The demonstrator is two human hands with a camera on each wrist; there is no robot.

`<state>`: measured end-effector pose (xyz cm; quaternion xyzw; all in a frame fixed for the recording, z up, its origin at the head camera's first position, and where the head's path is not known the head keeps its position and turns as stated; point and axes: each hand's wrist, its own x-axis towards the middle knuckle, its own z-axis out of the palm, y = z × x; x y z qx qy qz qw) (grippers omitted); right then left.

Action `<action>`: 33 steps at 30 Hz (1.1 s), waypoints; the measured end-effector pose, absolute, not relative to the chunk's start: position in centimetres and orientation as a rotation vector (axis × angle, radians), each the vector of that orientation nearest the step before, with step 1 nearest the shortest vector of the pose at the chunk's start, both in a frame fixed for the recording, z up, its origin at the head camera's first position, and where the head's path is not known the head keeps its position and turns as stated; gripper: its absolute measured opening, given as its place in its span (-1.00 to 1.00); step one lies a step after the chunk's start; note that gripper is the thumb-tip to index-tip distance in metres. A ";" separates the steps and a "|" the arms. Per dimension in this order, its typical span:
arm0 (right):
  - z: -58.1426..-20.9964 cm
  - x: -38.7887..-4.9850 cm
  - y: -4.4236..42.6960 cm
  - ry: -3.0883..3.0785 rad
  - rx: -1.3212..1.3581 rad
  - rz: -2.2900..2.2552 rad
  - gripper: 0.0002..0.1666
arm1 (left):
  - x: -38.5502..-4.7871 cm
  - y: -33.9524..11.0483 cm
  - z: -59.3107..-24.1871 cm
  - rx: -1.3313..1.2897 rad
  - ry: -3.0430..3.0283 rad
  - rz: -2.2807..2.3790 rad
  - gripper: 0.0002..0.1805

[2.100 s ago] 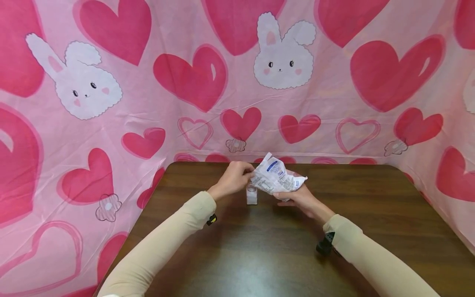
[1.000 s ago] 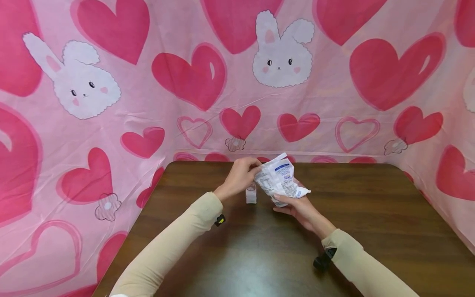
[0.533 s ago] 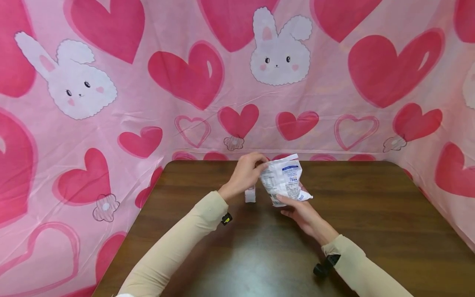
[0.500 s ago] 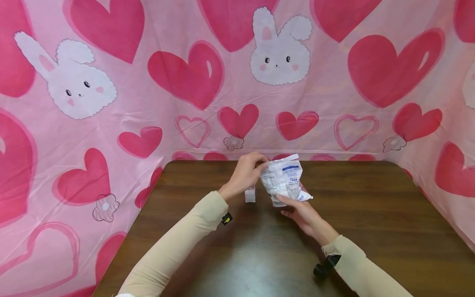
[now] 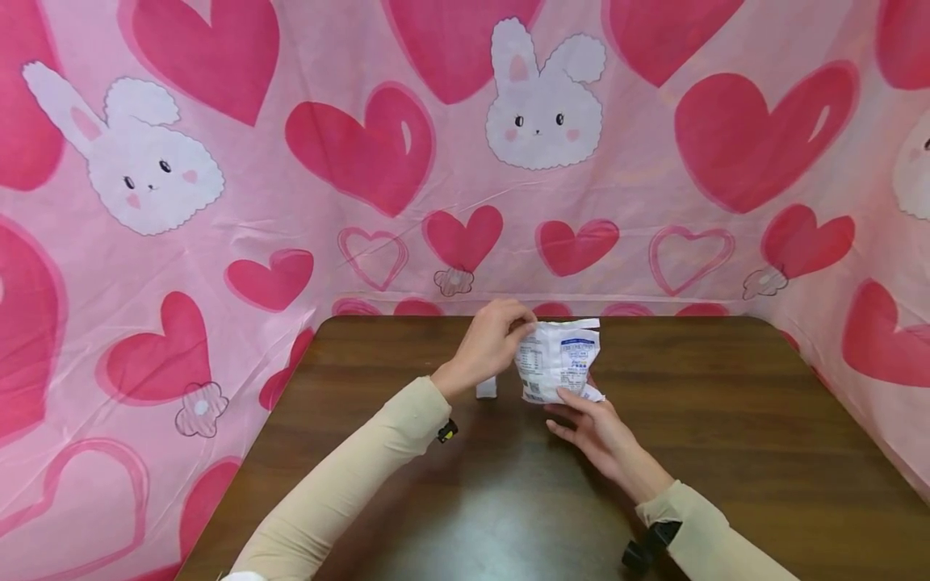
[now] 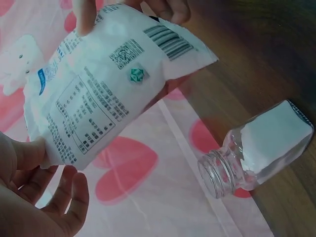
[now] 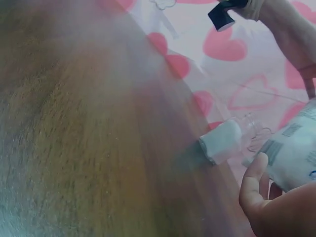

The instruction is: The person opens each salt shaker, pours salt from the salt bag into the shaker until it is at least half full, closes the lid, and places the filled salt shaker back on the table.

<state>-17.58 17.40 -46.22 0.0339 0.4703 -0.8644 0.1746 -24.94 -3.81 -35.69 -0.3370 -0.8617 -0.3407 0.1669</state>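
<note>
A white printed bag (image 5: pixel 556 363), soft and plump, is held above the table between both hands. My left hand (image 5: pixel 488 345) pinches its upper left corner with thumb and fingers. My right hand (image 5: pixel 606 440) grips the lower right part, thumb on the printed face and fingers behind. Below and left of the bag stands a small clear glass jar (image 6: pixel 269 143), uncapped, with white contents filling much of its body. In the head view my left hand hides the jar's upper part. The right wrist view shows the jar (image 7: pixel 222 142) beside the bag, apart from it.
The dark wooden table (image 5: pixel 508 500) lies under both arms. A pink cloth (image 5: pixel 407 266) with hearts and rabbits hangs behind and at the sides. Each wrist wears a small black camera, such as the one at the right sleeve (image 5: pixel 650 549).
The bag has swung from tilted, with its left corner over the jar, to nearly upright and farther right. My left hand moved right with it; the jar stayed in place.
</note>
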 end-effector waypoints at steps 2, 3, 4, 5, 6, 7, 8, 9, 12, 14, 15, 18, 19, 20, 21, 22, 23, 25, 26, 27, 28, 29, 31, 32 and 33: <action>-46.0 -17.4 17.7 1.326 0.102 -2.469 -0.55 | -25.0 -3.6 -35.6 -0.961 -2.451 -0.960 -0.92; -45.9 -17.3 17.8 1.331 0.104 -2.478 -0.54 | -25.0 -3.5 -35.6 -0.963 -2.448 -0.957 -0.92; -45.8 -17.2 18.0 1.344 0.104 -2.481 -0.52 | -25.0 -3.4 -35.5 -0.967 -2.443 -0.953 -0.92; -45.7 -17.1 18.1 1.360 0.108 -2.484 -0.51 | -25.0 -3.3 -35.5 -0.973 -2.438 -0.950 -0.92; -45.5 -17.0 18.2 1.379 0.113 -2.484 -0.49 | -25.1 -3.2 -35.5 -0.980 -2.433 -0.947 -0.93; -45.4 -16.9 18.3 1.410 0.113 -2.478 -0.48 | -25.1 -3.1 -35.4 -0.987 -2.428 -0.944 -0.93; -45.4 -16.8 18.3 1.433 0.109 -2.472 -0.48 | -25.1 -3.0 -35.4 -0.995 -2.422 -0.942 -0.93; -45.3 -16.7 18.4 1.456 0.100 -2.462 -0.49 | -25.2 -2.9 -35.4 -1.001 -2.417 -0.939 -0.93; -45.2 -16.4 18.6 1.498 0.065 -2.425 -0.51 | -25.2 -2.7 -35.5 -1.018 -2.421 -0.921 -0.93; -45.1 -16.2 18.8 1.531 0.033 -2.391 -0.46 | -25.3 -2.7 -35.6 -1.025 -2.431 -0.909 -0.93; -45.0 -16.2 18.9 1.561 0.024 -2.366 -0.41 | -25.3 -2.7 -35.7 -1.027 -2.440 -0.900 -0.92; -44.8 -16.2 19.2 1.661 -0.006 -2.274 -0.26 | -25.2 -2.6 -36.0 -1.034 -2.458 -0.894 -0.92; -44.8 -16.2 19.3 1.698 -0.016 -2.239 -0.23 | -25.1 -2.6 -36.1 -1.032 -2.463 -0.900 -0.92; -44.7 -16.3 19.4 1.732 -0.030 -2.202 -0.19 | -25.1 -2.6 -36.1 -1.030 -2.466 -0.904 -0.91; -44.7 -16.3 19.5 1.766 -0.048 -2.166 -0.16 | -25.1 -2.6 -36.2 -1.028 -2.467 -0.908 -0.91; -44.6 -16.4 19.7 1.795 -0.068 -2.130 -0.13 | -25.1 -2.6 -36.2 -1.027 -2.468 -0.912 -0.91; -44.5 -16.4 19.8 1.822 -0.089 -2.100 -0.10 | -25.1 -2.6 -36.3 -1.027 -2.465 -0.912 -0.90; -44.3 -16.5 20.1 1.875 -0.133 -2.044 -0.04 | -25.1 -2.6 -36.4 -1.035 -2.456 -0.902 -0.90; -44.1 -16.5 20.3 1.901 -0.154 -2.020 -0.01 | -25.1 -2.5 -36.4 -1.043 -2.449 -0.892 -0.90; -43.9 -16.5 20.4 1.929 -0.165 -1.996 0.00 | -25.1 -2.5 -36.4 -1.052 -2.441 -0.881 -0.90; -43.7 -16.5 20.6 1.961 -0.182 -1.970 0.02 | -25.2 -2.4 -36.4 -1.062 -2.431 -0.869 -0.90; -43.5 -16.6 20.7 1.998 -0.193 -1.946 0.02 | -25.2 -2.4 -36.3 -1.074 -2.420 -0.857 -0.90; -43.1 -16.6 20.9 2.090 -0.208 -1.883 -0.01 | -25.3 -2.2 -36.2 -1.093 -2.401 -0.842 -0.90; -42.9 -16.7 20.9 2.134 -0.224 -1.853 -0.04 | -25.4 -2.1 -36.1 -1.099 -2.395 -0.844 -0.90; -42.6 -16.7 20.9 2.177 -0.231 -1.825 -0.09 | -25.3 -2.0 -36.0 -1.104 -2.390 -0.841 -0.90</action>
